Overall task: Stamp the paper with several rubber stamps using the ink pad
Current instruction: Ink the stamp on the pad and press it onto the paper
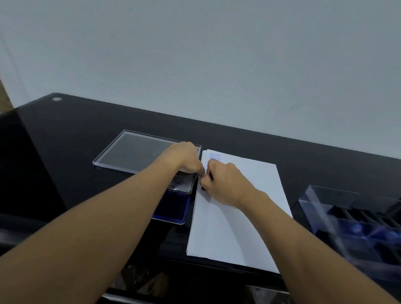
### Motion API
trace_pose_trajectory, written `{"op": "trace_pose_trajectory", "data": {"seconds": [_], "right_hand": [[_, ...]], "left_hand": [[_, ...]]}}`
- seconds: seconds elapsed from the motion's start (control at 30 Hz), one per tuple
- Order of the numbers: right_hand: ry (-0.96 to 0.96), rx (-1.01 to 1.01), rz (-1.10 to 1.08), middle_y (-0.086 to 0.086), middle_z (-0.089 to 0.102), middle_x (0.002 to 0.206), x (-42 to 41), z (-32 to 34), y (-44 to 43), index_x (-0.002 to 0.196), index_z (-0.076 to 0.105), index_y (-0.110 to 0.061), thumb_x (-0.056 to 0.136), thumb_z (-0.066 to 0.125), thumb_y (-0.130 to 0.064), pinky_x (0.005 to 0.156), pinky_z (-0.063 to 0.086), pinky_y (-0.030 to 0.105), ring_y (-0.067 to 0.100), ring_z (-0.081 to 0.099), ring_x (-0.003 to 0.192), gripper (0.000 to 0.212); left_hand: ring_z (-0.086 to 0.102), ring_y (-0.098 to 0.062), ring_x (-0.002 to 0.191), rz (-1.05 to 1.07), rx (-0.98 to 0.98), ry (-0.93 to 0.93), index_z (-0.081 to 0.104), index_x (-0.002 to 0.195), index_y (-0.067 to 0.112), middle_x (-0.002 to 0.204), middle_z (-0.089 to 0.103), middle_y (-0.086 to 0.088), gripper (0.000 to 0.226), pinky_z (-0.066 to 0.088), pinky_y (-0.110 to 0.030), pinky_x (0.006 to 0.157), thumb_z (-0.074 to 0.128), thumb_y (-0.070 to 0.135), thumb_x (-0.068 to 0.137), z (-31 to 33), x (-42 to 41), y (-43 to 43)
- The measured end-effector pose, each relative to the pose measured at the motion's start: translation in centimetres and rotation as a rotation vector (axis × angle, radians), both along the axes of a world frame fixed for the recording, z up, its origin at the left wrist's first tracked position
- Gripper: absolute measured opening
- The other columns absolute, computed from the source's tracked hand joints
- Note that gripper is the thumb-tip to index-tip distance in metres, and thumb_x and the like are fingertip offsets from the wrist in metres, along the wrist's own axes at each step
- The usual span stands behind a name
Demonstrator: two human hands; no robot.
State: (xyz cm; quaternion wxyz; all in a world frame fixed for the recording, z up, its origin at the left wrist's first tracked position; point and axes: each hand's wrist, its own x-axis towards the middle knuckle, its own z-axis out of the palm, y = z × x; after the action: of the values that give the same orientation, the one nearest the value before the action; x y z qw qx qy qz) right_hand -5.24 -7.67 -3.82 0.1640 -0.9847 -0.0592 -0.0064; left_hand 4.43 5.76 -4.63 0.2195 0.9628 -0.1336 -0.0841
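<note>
Near worktop [80,146] front edge, paper [233,222], ink pad [171,210] just left. At right edge, stamp box [353,211]. Farther back, right hand [225,185], fingers curled round dark stamp [203,187] on paper's left edge; left hand [183,158] fingers curled alongside, grip unclear. Beyond, blue prints [214,156].

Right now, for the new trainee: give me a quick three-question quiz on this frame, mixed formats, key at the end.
1. Multiple choice: which word is stamped in blue at the far left corner of the paper? A) PAID B) AMENDED C) COPY
2. True or false: the ink pad lies to the right of the paper.
3. Fill in: the left hand and right hand meet around a stamp at the paper's ____ edge.
Key: 1 B; 2 false; 3 left.
</note>
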Motion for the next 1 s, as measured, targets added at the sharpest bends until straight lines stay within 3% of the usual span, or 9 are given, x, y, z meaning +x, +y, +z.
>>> {"op": "trace_pose_trajectory", "data": {"seconds": [0.33,0.47,0.6,0.8,1.0], "right_hand": [[0.0,0.009,-0.005,0.004,0.049,0.072,0.15,-0.1,-0.05,0.072,0.032,-0.019,0.096,0.047,-0.028,0.051,0.03,0.033,0.02,0.041,0.061,0.029],[-0.011,0.008,-0.01,0.004,0.047,0.07,-0.1,-0.1,0.02,0.072,0.031,-0.019,0.096,0.046,-0.028,0.051,0.029,0.033,0.019,0.04,0.059,0.029],[-0.027,0.0,-0.004,0.003,0.046,0.07,-0.25,-0.25,0.07,0.073,0.031,-0.019,0.096,0.045,-0.028,0.051,0.029,0.033,0.019,0.04,0.06,0.028],[-0.038,-0.004,0.003,0.003,0.046,0.069,-0.26,-0.27,0.06,0.071,0.028,-0.021,0.097,0.045,-0.028,0.05,0.029,0.033,0.018,0.039,0.058,0.032],[-0.052,-0.011,0.007,0.003,0.045,0.068,-0.3,-0.31,0.09,0.071,0.028,-0.02,0.097,0.045,-0.027,0.05,0.027,0.033,0.019,0.039,0.058,0.032]], "left_hand": [[0.056,-0.026,0.071,-0.013,0.009,-0.001,0.054,0.063,0.017,0.072,0.057,-0.001,0.035,0.042,-0.03,0.059,0.077,0.043,0.062,-0.18,0.14,-0.01],[0.065,-0.031,0.09,-0.014,0.006,-0.005,0.051,0.062,0.017,0.069,0.053,0.0,0.038,0.04,-0.031,0.058,0.077,0.044,0.061,-0.04,0.0,0.0],[0.065,-0.031,0.094,-0.003,0.0,0.002,0.051,0.061,0.017,0.068,0.052,0.0,0.039,0.042,-0.031,0.059,0.079,0.045,0.061,0.02,-0.09,-0.09],[0.056,-0.025,0.073,0.015,0.004,-0.004,0.053,0.063,0.017,0.074,0.058,-0.005,0.037,0.042,-0.03,0.059,0.079,0.044,0.066,0.03,-0.22,-0.15],[0.052,-0.021,0.071,0.004,0.007,-0.014,0.053,0.063,0.016,0.073,0.057,-0.001,0.036,0.04,-0.03,0.059,0.073,0.045,0.068,-0.17,-0.41,-0.03]]}}
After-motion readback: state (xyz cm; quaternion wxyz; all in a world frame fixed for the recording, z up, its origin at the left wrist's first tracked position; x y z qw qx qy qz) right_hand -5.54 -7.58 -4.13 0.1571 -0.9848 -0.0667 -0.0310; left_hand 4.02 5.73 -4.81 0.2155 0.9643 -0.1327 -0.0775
